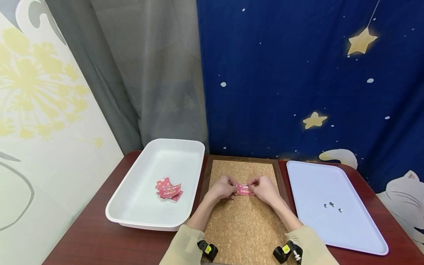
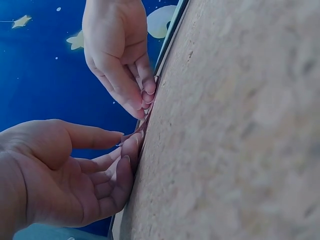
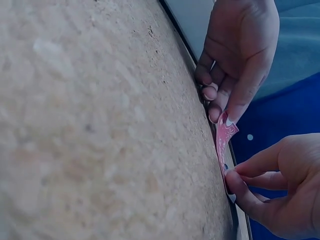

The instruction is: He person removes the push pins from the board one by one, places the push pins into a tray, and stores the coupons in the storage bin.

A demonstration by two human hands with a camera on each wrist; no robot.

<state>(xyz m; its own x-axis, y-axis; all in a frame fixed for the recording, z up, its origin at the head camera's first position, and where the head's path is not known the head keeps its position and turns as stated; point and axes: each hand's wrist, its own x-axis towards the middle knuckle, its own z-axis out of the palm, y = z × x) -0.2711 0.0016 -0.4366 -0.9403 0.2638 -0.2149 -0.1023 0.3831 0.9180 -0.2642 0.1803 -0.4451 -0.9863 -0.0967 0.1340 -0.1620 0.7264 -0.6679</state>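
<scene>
A small pink paper coupon [image 1: 244, 189] with white and yellow print lies against the cork board [image 1: 243, 228], bowed slightly in the right wrist view. My left hand [image 1: 224, 187] pinches its left end between thumb and fingers. At the right end, my right hand [image 1: 264, 188] has thumb and index finger together over the coupon. A small shiny thumbtack [image 3: 226, 166] shows at those fingertips; they seem to pinch it, though its point is hidden. In the left wrist view, the fingers of both hands meet low over the cork.
A white basin [image 1: 132, 198] on the left holds several more pink coupons [image 1: 169, 190]. On the right, a pale tray [image 1: 351, 232] carries several small silver tacks [image 1: 332, 204]. A dark wooden frame [image 1: 283, 184] edges the board on the red-brown table [image 1: 82, 239]. Curtains hang behind.
</scene>
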